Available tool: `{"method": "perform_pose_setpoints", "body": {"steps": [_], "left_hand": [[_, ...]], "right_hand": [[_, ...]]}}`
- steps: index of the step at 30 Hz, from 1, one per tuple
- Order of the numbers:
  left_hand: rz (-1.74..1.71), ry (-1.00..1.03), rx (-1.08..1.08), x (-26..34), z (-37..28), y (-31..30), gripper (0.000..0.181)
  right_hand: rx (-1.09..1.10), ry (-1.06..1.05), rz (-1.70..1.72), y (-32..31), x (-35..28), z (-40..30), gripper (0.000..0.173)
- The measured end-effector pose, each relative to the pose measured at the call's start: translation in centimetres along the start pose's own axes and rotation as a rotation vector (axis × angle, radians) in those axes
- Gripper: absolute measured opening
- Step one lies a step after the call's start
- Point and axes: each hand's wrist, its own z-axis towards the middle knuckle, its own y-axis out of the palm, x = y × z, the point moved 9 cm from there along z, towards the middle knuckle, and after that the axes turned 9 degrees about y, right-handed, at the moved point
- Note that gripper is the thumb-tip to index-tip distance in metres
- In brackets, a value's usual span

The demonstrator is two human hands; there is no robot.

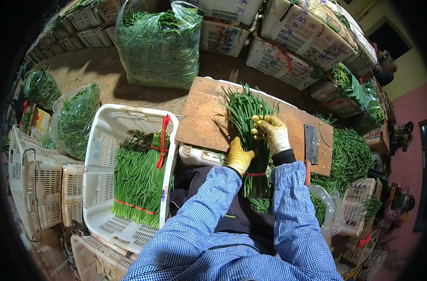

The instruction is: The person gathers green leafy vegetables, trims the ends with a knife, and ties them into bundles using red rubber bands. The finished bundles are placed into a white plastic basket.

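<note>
A bunch of long green leaves, apparently garlic chives (247,114), lies with its leafy end over a wooden board (204,112). A red tie (256,174) binds its lower part, near my lap. My left hand (240,157), in a yellow-coated glove, grips the bunch from the left side, thumb across the leaves. My right hand (272,131), gloved the same way, is at the bunch's upper right with bent fingers. Whether it pinches a leaf cannot be made out. A dark-bladed cleaver (311,144) rests on the board to the right.
At left, a white plastic crate (129,110) holds tied chive bunches (139,182); red ties (163,140) hang over its inner edge. Loose greens (350,158) are heaped right of the board. Beyond stand a full plastic bag (159,49) and stacked crates (304,35).
</note>
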Motion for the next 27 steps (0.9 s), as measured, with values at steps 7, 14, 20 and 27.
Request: {"method": "perform_pose_setpoints", "body": {"steps": [7, 14, 20, 27], "left_hand": [[-0.012, -0.010, -0.008, 0.1, -0.2, -0.2, 0.091], [-0.263, -0.091, -0.038, 0.2, -0.5, -0.6, 0.083], [-0.217, -0.052, -0.058, 0.5, -0.5, -1.4, 0.086], [0.062, 0.036, -0.030, -0.1, -0.4, -0.7, 0.067]], "right_hand": [[0.061, -0.525, 0.228, -1.4, -12.4, -2.2, 0.018], [0.026, -0.394, -0.101, -5.7, -14.8, -10.9, 0.028], [0.278, -0.224, -1.095, -6.8, 0.1, -8.8, 0.022], [0.329, -0.510, -1.299, 3.3, -1.2, -5.5, 0.030]]}}
